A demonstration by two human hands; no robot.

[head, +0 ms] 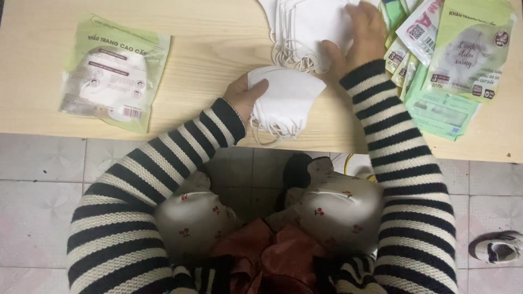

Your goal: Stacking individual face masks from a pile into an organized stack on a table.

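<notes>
Nearest us were our knees (327, 209) in cherry-print cloth, with a red fabric (272, 261) bunched in the lap below them; our striped sleeves (406, 179) ran up from there to the table (218, 38). Our left hand (244, 97) lay at the table's near edge, fingers curled and thumb on top, gripping the left side of a small stack of white masks (286, 100); their ear loops hung over the edge. Our right hand (359, 35) rested palm down, fingers spread and half open, on a bigger pile of white masks (305, 27) farther back; whether it had pinched one we could not tell. The two lots of masks nearly touched, the small stack just in front of the pile. Right of the right hand lay a heap of empty green pouches (452, 71), overlapping one another, some partly under the wrist; well apart on the left lay one filled pouch (114, 73), flat, with a white mask showing through it. Under the table was a tiled floor (38, 179); a shoe (498, 247) stood at the right edge.
</notes>
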